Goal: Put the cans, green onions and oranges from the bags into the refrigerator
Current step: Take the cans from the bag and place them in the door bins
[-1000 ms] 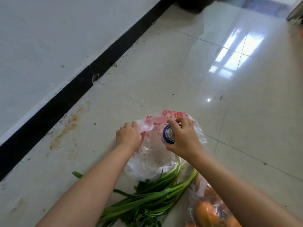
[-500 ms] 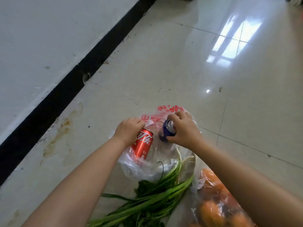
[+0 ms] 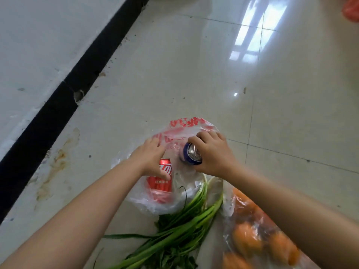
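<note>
A clear plastic bag with red print (image 3: 184,129) lies on the tiled floor. My left hand (image 3: 151,158) grips a red cola can (image 3: 162,179) at the bag's mouth, thumb across its label. My right hand (image 3: 213,154) holds a blue can (image 3: 191,153) by its top end, silver lid facing me. A bunch of green onions (image 3: 174,233) lies on the floor below the bag. To the right, several oranges (image 3: 250,239) sit in a second clear bag, partly hidden by my right forearm.
A white wall with a black baseboard (image 3: 64,98) runs diagonally along the left. Glossy floor tiles (image 3: 213,74) stretch away behind the bags. Something red-orange (image 3: 351,10) shows at the top right corner.
My left hand has pulled the red can out of the bag's mouth and taken hold of it. My right hand keeps the blue can, a little lower.
</note>
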Available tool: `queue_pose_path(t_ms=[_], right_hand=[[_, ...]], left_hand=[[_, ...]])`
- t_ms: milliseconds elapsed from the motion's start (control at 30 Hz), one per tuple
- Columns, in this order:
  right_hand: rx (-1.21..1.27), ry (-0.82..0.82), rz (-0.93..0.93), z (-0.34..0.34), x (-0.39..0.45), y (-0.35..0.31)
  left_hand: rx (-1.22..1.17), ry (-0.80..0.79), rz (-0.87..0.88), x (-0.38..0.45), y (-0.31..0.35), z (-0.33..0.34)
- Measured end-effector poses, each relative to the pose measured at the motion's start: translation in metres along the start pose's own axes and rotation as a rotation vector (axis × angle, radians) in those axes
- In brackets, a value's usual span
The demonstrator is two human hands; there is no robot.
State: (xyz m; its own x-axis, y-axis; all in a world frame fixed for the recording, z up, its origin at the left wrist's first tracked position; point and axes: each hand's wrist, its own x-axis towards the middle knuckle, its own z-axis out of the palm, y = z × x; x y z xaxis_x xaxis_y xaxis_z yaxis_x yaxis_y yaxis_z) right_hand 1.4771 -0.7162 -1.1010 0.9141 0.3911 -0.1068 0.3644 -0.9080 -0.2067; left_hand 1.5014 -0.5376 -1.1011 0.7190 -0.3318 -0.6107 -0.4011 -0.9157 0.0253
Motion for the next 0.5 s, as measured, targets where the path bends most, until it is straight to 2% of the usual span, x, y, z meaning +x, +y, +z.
queue_pose_path(t_ms=[67, 267, 400, 500], right_hand=[[0.012, 0.087, 0.009, 0.006, -0.008, 0.003], [0.069, 0.123, -0.005, 0.001, -0.022, 0.009], [0.16, 0.085, -0.003, -0.009, -0.024, 0.009], [0.228, 0.079, 0.034, -0.016, -0.027, 0.008]], left_hand=[[-0.014, -0.022, 0.005, -0.009, 0.003, -0.001], [-0.03, -0.173, 0.058, -0.035, 0.027, -0.003], [-0.09, -0.265, -0.039, -0.042, 0.034, -0.003], [0.006, -0.313, -0.064, -0.048, 0.042, -0.005]])
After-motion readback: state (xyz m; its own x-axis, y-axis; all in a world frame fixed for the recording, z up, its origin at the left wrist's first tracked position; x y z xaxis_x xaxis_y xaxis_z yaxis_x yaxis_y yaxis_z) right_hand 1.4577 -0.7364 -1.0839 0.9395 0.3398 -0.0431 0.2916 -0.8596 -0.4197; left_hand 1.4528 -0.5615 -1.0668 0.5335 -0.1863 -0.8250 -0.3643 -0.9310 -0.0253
